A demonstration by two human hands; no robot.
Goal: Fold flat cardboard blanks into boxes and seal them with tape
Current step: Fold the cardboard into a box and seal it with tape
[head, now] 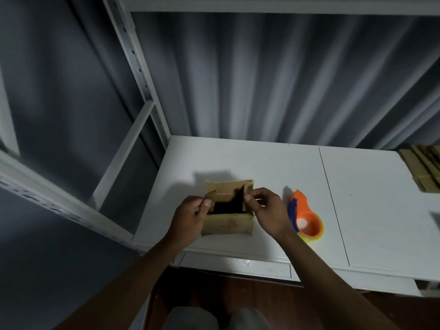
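At a white table (pixel 262 163), a left hand (pixel 188 216) and right hand (pixel 266 208) each pinch an end flap of an open cardboard box (pixel 227 225) beside the tape dispenser (pixel 306 219); folding both flaps square should ease taping

Both forearms bare, no sleeves, watch or rings on left hand (pixel 188 216) or right hand (pixel 267 208); light grey trousers (pixel 190 317) below the hands
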